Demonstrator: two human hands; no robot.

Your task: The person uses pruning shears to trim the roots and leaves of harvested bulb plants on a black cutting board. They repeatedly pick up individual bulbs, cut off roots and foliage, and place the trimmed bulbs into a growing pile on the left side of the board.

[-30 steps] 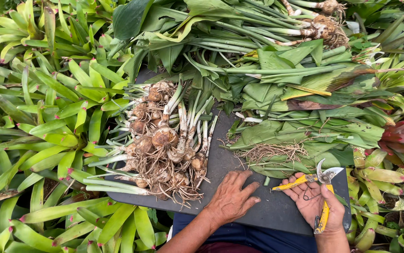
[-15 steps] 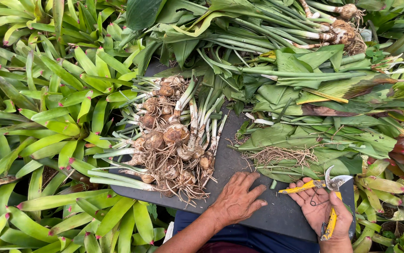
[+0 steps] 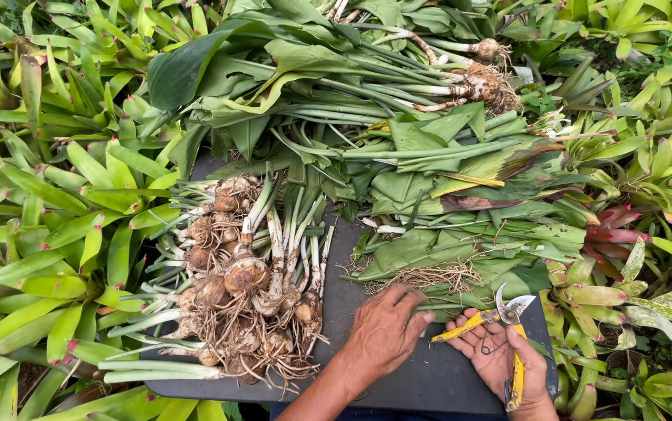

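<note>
Your left hand (image 3: 386, 335) sits low in the frame, just right of centre, palm down on the dark board (image 3: 421, 382), its fingers curled over the root end of a green stalk (image 3: 437, 308) that lies where the cut leaves begin; whether it grips the stalk or only presses on it, you cannot tell from this view. Your right hand (image 3: 503, 362) is at the lower right, close beside the left, fingers loosely wrapped around the yellow-handled pruning shears (image 3: 499, 327), blades parted and pointing toward the upper right. The shears' tip lies just right of the stalk your left hand covers. Left of your left hand, in the lower-centre left, lies the pile of trimmed bulbs (image 3: 246, 284) with pale stems and stringy roots. Above both hands spreads the heap of cut leaves (image 3: 460, 203).
</note>
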